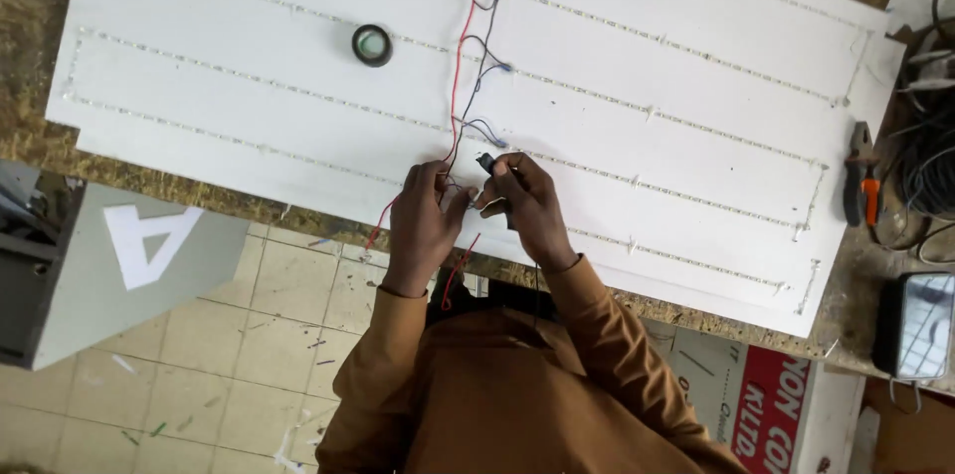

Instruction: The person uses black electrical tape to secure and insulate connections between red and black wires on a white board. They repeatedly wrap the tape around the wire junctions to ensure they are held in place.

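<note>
Both hands work close together at the near edge of the white panel [298, 56]: left hand [423, 220] pinches the red wire [460, 66], right hand [527, 203] grips a small dark tool [487, 164] (type unclear). Risk: a tug could tear 1 of the thin leads from the strips.

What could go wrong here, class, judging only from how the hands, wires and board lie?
The left hand and right hand pinch thin wires; a tug might pull the joints loose from the light strips. The white board overhangs the bench edge, so leaning on it could tip it.
</note>
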